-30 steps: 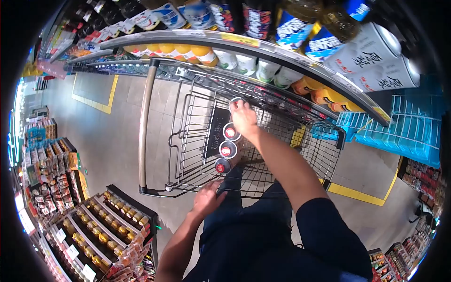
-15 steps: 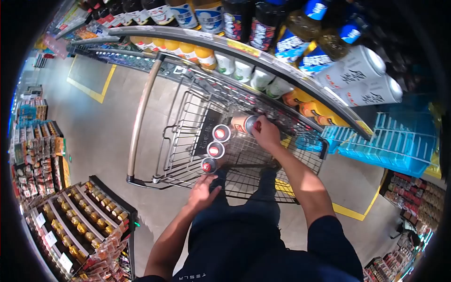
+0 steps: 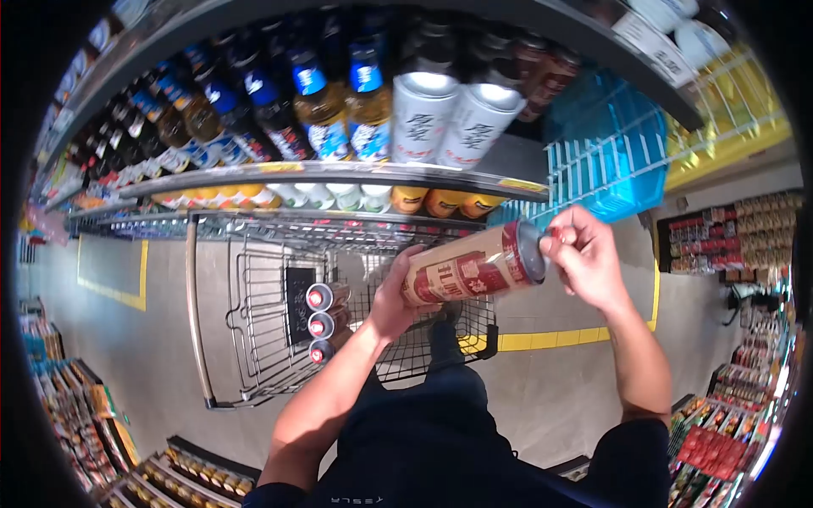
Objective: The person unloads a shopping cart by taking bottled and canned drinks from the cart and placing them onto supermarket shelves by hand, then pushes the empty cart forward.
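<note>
A large beige-and-red beer can (image 3: 470, 267) with a grey shoulder lies tilted nearly sideways above the shopping cart. My left hand (image 3: 395, 296) is wrapped round its base end. At the other end, my right hand (image 3: 589, 258) pinches the can's small red cap, mostly hidden by the fingers. Inside the cart (image 3: 246, 317), three similar cans stand in a row, tops up with red caps: a far can (image 3: 319, 296), a middle can (image 3: 322, 325) and a near can (image 3: 320, 352).
Ahead, a shelf (image 3: 339, 173) carries bottles and two tall white cans (image 3: 426, 118). Blue crates (image 3: 622, 178) sit behind a white wire rack at the right. Yellow tape (image 3: 550, 340) marks the floor. Goods displays (image 3: 207, 466) line the lower left.
The beer can has come up out of the cart toward the shelf, moving right. My left hand has left the standing cans and now holds its base. The view has turned toward the shelf.
</note>
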### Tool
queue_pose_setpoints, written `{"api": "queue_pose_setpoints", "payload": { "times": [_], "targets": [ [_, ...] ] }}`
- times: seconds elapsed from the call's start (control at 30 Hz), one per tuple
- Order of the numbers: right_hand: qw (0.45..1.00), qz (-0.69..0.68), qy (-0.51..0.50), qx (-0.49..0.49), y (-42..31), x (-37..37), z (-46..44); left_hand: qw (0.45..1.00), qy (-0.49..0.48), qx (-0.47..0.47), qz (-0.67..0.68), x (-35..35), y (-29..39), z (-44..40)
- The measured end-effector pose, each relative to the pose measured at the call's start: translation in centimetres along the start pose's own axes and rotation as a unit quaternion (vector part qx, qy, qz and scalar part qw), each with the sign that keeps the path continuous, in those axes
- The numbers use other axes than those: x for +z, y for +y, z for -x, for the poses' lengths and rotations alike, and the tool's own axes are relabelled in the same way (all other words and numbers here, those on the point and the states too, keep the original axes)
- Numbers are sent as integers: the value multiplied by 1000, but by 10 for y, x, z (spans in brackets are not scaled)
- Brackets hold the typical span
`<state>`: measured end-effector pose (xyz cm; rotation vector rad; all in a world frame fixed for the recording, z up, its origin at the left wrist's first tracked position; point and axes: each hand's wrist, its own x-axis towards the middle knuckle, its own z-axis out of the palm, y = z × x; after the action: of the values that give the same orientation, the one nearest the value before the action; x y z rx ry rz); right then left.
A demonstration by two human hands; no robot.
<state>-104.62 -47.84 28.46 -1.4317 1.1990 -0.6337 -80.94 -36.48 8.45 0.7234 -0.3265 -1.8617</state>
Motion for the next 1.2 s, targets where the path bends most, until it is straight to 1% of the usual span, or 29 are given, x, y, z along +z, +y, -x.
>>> {"api": "queue_pose_setpoints", "payload": {
  "times": [0.03,0.07,0.13,0.17,0.2,0.27,0.3,0.33,0.37,0.4,0.47,0.5,0.53,0.57,0.6,0.67,0.7,0.73,0.8,0.83,0.87,0.9,0.93,0.97,1.03,1.1,1.13,1.17,1.2],
  "targets": [
    [999,30,17,-28,-6,-13,0,999,39,-8,7,25,4,-6],
    [995,67,34,-58,-15,-24,-1,999,29,-13,1,38,3,-16],
    [993,78,41,-81,-35,-42,-1,999,19,-24,31,61,4,-35],
    [992,93,45,-75,-48,-51,0,1000,4,-13,21,73,6,-42],
    [989,102,49,-99,-57,-56,-1,1000,-3,-15,14,85,9,-48],
    [983,112,67,-129,-68,-65,-2,997,9,-10,-79,105,18,-61],
    [983,108,76,-130,-76,-65,-1,995,16,-3,-97,120,25,-64],
    [945,236,99,-203,-84,-62,2,995,13,-10,-102,127,25,-73],
    [886,360,117,-267,-87,-59,3,998,-11,0,-67,133,25,-83],
    [888,359,121,-262,-86,-58,2,999,-35,12,-30,138,24,-94],
    [842,415,164,-302,-88,-59,-6,999,-35,8,6,140,15,-111],
    [833,427,184,-300,-86,-61,-13,978,-36,129,-162,133,2,-124],
    [832,429,186,-299,-83,-63,-18,914,-37,245,-323,136,-2,-131],
    [820,445,191,-305,-81,-64,-22,974,-54,196,-103,138,-7,-136],
    [809,459,194,-311,-80,-65,-29,974,-54,197,-102,149,0,-137],
    [803,463,199,-317,-73,-64,-46,984,-39,133,-111,170,14,-132],
    [783,488,209,-323,-70,-63,-56,912,-133,262,-287,167,16,-134],
    [763,512,220,-328,-70,-62,-64,911,-133,261,-289,165,12,-131],
    [762,525,210,-316,-72,-64,-79,897,-120,176,-387,165,-1,-103],
    [781,529,204,-263,-73,-66,-91,911,-130,104,-377,159,-6,-91],
    [796,532,197,-211,-75,-67,-102,910,-127,79,-386,149,-17,-81],
    [796,558,183,-145,-82,-65,-111,908,-125,55,-396,134,-31,-73],
    [797,557,184,-144,-81,-64,-122,897,-113,38,-426,118,-43,-63],
    [802,534,209,-170,-76,-63,-135,883,-102,21,-457,100,-56,-54],
    [807,506,236,-195,-64,-66,-165,889,-33,-12,-456,51,-93,-33],
    [757,553,244,-247,-56,-70,-196,866,26,-54,-496,39,-92,3],
    [758,552,244,-247,-56,-68,-200,879,43,-112,-462,21,-97,18],
    [745,573,246,-237,-56,-65,-203,875,30,-56,-479,-7,-110,31],
    [731,593,249,-226,-56,-63,-206,876,31,-57,-478,-22,-111,47]
  ]
}}
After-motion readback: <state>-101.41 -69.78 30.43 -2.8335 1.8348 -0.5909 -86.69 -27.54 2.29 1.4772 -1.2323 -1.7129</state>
